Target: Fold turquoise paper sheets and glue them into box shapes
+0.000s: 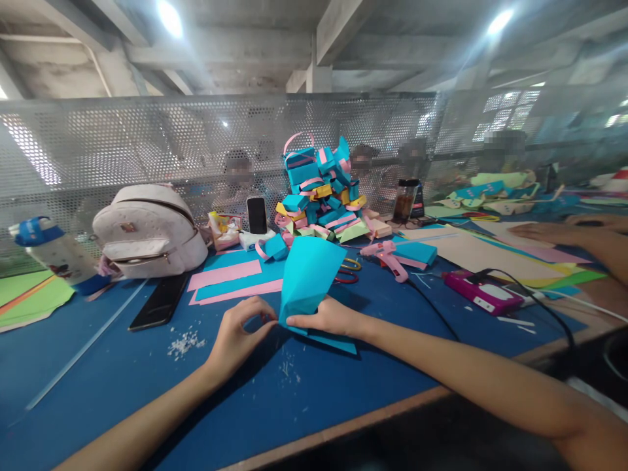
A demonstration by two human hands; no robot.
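Observation:
A sheet of blue paper (311,271), bent upward in a curve, stands above the table in front of me. My right hand (331,318) grips its lower part, thumb on the near face and the other fingers hidden behind. At the lower left corner of the sheet, my left hand (248,330) pinches the paper edge between thumb and forefinger. Another blue flap reaches out to the right beneath my right hand. Just behind the sheet lie scissors (349,265) with yellow and red handles, partly covered. A pink glue gun (386,256) rests to the right.
Blue and pink paper boxes (303,171) are heaped at the back. To the left are a white backpack (150,229), a bottle (63,252), a black phone (159,302) and white scraps (185,343). A purple power strip (483,292) with cables lies right; another person's hand (540,233) rests beyond.

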